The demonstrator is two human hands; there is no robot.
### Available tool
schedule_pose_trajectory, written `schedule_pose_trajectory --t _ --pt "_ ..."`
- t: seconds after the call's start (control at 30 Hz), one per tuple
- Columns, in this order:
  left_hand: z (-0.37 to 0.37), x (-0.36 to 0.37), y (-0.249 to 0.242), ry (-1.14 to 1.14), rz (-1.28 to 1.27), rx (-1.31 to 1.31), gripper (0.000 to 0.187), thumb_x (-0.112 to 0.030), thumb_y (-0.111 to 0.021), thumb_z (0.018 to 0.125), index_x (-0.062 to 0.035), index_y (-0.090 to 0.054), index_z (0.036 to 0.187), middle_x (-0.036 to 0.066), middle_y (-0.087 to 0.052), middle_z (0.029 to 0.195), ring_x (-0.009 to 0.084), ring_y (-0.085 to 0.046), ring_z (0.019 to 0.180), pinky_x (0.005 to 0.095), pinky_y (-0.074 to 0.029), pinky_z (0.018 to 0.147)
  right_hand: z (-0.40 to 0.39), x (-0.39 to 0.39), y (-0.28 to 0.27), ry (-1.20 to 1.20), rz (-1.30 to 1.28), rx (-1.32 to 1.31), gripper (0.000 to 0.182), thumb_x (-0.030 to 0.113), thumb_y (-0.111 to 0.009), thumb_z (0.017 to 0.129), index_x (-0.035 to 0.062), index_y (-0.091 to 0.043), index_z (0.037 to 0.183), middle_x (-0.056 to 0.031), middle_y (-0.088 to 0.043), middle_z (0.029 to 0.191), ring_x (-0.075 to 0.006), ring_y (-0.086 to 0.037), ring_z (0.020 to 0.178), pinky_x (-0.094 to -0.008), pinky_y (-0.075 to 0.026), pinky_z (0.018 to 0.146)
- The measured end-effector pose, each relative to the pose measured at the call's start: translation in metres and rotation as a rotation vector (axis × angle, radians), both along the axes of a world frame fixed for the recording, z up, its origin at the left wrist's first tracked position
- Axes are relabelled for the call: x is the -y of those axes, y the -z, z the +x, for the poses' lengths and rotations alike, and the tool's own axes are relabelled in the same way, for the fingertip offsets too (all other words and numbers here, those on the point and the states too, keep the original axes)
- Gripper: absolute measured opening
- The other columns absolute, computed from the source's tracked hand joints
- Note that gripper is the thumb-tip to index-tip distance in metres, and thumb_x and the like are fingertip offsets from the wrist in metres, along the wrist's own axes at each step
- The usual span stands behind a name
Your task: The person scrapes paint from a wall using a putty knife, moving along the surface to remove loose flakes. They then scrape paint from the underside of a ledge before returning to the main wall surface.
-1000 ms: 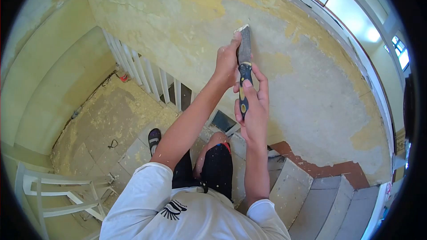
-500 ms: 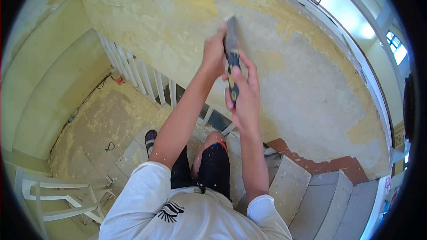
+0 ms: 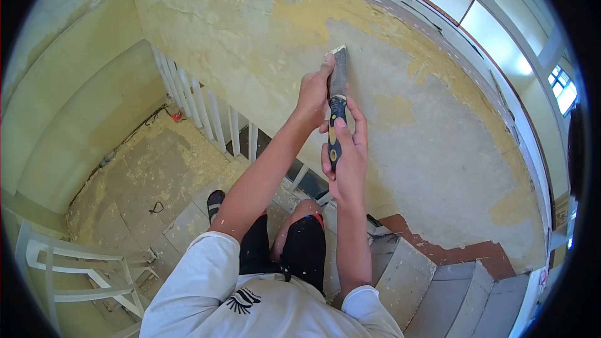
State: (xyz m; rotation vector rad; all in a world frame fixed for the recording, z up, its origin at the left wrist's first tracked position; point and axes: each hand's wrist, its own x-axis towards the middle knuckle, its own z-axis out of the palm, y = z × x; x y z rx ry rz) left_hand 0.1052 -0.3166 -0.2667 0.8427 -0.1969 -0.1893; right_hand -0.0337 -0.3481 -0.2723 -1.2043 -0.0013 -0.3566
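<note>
Peeling yellow wall [image 3: 250, 44], stairwell landing [image 3: 156, 169].

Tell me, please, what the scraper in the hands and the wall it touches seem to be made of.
Scraper: the blade looks like dull grey metal, flat and thin; the handle looks like hard plastic or rubber, dark blue with yellow inserts. Wall: it seems to be grey plaster or cement under old yellow paint, matte and rough, since yellow patches remain around bare grey areas.

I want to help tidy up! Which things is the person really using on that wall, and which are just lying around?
In use:
scraper, blade against the wall
left hand pressing the blade
right hand on the handle
wall with patchy yellow paint

Lying about:
white chair
small red thing by the railing
paint flakes on the landing
</note>
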Motion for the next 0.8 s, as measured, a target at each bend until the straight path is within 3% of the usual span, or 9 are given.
schedule_pose_trajectory --t 0.2,0.33,0.43,0.57,0.8 --pt "0.021 -0.021 -0.014 0.076 -0.063 -0.062 0.044 -0.037 -0.046 0.092 0.0049 -0.055 0.099 0.011 -0.057 0.073 0.0182 -0.054 0.057 0.0319 -0.044 0.050 0.024 -0.011 -0.026 0.030 -0.110 -0.016 0.041 0.020 -0.045 0.092 0.0105 -0.035 0.130 -0.0066 -0.053 0.083 -0.0050 -0.035 0.037 -0.0174 -0.020 0.030" --pt "0.007 -0.016 0.003 0.091 0.004 -0.078 0.042 -0.036 -0.046 0.091 0.0042 -0.055 0.101 0.011 -0.056 0.074 0.0172 -0.054 0.062 0.0297 -0.043 0.051 0.009 -0.022 -0.007 0.094 -0.043 -0.060 0.039 0.020 -0.046 0.092 0.0096 -0.035 0.128 -0.0061 -0.053 0.084 -0.0049 -0.035 0.037 -0.0175 -0.022 0.031" --pt "0.003 -0.024 -0.005 0.138 -0.002 -0.109 0.033 -0.037 -0.051 0.089 -0.0043 -0.056 0.086 0.003 -0.052 0.068 0.0121 -0.046 0.055 0.0251 -0.039 0.051 0.013 -0.035 -0.010 0.119 -0.080 -0.012 0.039 0.019 -0.046 0.092 0.0095 -0.035 0.128 -0.0061 -0.053 0.084 -0.0045 -0.034 0.038 -0.0170 -0.022 0.031" --pt "-0.005 -0.020 0.003 0.082 0.077 -0.053 0.037 -0.038 -0.051 0.089 -0.0022 -0.057 0.082 0.005 -0.054 0.069 0.0139 -0.048 0.055 0.0268 -0.039 0.050 0.008 -0.026 0.000 0.151 -0.120 -0.038 0.037 0.019 -0.045 0.092 0.0099 -0.037 0.127 -0.0057 -0.052 0.082 -0.0041 -0.033 0.038 -0.0168 -0.022 0.031" --pt "0.021 -0.015 -0.003 0.033 -0.112 -0.045 0.041 -0.039 -0.049 0.091 0.0005 -0.056 0.095 0.010 -0.056 0.074 0.0176 -0.051 0.061 0.0314 -0.043 0.056 0.026 0.002 -0.010 0.012 -0.175 -0.023 0.039 0.019 -0.046 0.092 0.0100 -0.038 0.128 -0.0052 -0.053 0.079 -0.0039 -0.034 0.037 -0.0173 -0.023 0.031"
